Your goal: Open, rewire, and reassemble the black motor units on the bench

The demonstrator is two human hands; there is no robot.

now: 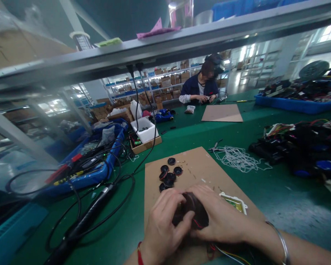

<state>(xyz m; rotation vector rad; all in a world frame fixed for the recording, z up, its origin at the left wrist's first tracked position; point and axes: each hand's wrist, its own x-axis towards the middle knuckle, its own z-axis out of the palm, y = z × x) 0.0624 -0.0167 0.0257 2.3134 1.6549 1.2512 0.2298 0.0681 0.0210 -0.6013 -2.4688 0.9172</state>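
Note:
A dark, rounded housing (196, 211) with a thin red wire sits between my two hands over the cardboard sheet. My left hand (165, 221) curls round its left side, thumb pressed toward the middle. From the right, my right hand (217, 217) wraps over it; its fingertips are partly hidden. Coloured wires (228, 254) trail out below my right wrist. Several small round black speakers (169, 177) lie on the cardboard just beyond my left hand. Beside my right hand is a white frame with a green circuit board (234, 203).
The cardboard sheet (193, 162) lies on a green bench. At left are a soldering iron (85, 217) with looping cable and a blue bin (99, 173). White wire (237, 158) and black housings (300, 147) sit at right. Across the bench a person (201, 86) works.

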